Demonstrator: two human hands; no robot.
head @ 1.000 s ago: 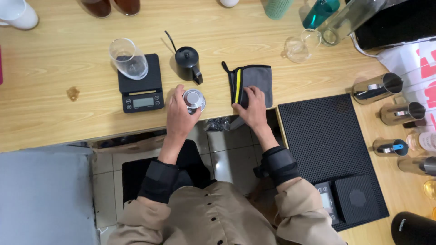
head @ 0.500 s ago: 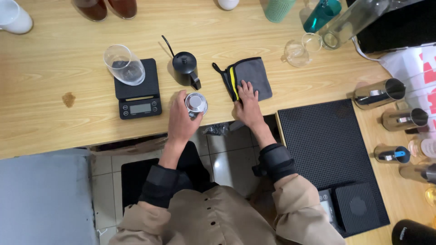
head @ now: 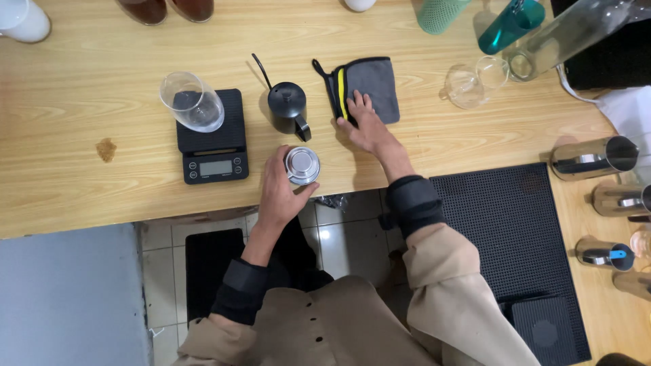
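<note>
The left hand [head: 281,196] holds a small shiny metal cup [head: 302,165] near the front edge of the wooden table [head: 102,61]. Its fingers wrap snugly around the side of the cup, so the cup stays steady and upright, with its round top showing. The cup sits just below a small black kettle [head: 287,108] with a thin curved spout, and just to the right of a black scale [head: 211,135].

A clear glass jug [head: 192,102] stands on the scale, on its top left part, probably so that what goes in it can be weighed.

The right hand [head: 365,125] lies flat on the table with its fingers spread out wide. The fingertips rest on the lower edge of a grey folded cloth [head: 366,85] with a yellow stripe. It grips nothing; it just presses down, as if to keep the cloth in place.

The cloth lies close to the right of the kettle, easy to reach. More glass cups, a teal bottle and shiny metal pitchers [head: 593,157] stand far off to the right, out of the way. A black rubber mat [head: 502,230] lies on the right side.
</note>
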